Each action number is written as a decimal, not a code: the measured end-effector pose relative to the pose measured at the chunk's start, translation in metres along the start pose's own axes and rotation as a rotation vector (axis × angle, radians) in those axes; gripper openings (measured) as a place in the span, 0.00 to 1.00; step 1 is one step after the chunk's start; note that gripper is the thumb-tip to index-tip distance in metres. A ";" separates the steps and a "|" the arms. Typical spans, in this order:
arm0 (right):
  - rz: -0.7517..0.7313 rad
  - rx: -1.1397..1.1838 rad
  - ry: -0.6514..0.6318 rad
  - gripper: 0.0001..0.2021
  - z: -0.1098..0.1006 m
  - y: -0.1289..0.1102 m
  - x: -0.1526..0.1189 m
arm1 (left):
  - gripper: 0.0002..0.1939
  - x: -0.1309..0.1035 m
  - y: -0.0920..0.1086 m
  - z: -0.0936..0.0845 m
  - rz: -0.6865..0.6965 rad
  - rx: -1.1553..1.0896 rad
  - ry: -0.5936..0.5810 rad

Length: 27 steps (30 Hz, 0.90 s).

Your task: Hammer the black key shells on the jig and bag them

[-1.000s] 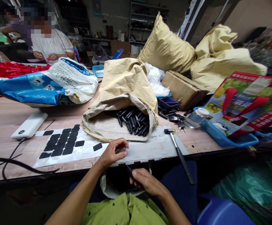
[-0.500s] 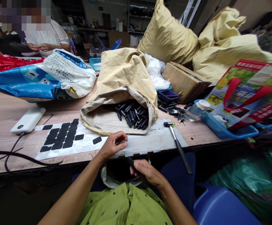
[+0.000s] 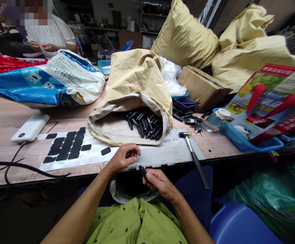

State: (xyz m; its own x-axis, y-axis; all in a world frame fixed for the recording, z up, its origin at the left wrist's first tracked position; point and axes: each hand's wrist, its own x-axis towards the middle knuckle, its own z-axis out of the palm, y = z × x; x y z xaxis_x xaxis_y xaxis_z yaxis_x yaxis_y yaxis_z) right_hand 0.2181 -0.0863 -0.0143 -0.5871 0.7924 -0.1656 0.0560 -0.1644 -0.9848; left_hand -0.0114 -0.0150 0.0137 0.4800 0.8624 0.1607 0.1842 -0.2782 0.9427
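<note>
My right hand (image 3: 160,184) grips a short black plastic tube-like piece (image 3: 142,171) just past the table's front edge, its narrow end pointing up and left. Above and to the left, my left hand (image 3: 124,157) is loosely curled at the edge of a grey board (image 3: 167,152); a gap shows between thumb and fingers, and I see nothing in it. Beyond both hands lies a beige woven sack (image 3: 134,74), its mouth facing me, with several similar black pieces (image 3: 147,124) inside. Below my hands, an open bag (image 3: 117,195) sits by my lap, its inside dark.
A hammer (image 3: 194,159) overhangs the table edge on the right. Black stickers (image 3: 66,145) on a white sheet and a white power bank (image 3: 30,128) lie left. Keys (image 3: 197,128), a jar (image 3: 216,119) and a blue basket (image 3: 251,144) stand right. A co-worker (image 3: 50,35) sits far left.
The black piece in my right hand has risen slightly, and more of its tip shows beyond my fingers. My left hand keeps nearly the same pose. The view has shifted a little.
</note>
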 end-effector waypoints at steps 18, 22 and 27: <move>0.115 -0.004 0.121 0.31 0.006 -0.001 0.003 | 0.27 0.007 0.004 0.003 0.202 0.373 -0.246; 0.144 -0.002 0.186 0.31 0.007 0.001 0.009 | 0.28 0.006 0.001 0.007 0.217 0.388 -0.221; 0.189 0.021 0.234 0.32 0.009 -0.002 0.014 | 0.25 0.005 -0.001 0.010 0.227 0.460 -0.237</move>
State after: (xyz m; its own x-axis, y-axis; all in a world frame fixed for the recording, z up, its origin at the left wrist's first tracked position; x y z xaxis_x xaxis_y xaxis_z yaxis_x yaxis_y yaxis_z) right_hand 0.2027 -0.0803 -0.0138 -0.3659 0.8598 -0.3561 0.1289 -0.3321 -0.9344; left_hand -0.0005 -0.0150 0.0104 0.7205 0.6561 0.2245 0.3833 -0.6466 0.6595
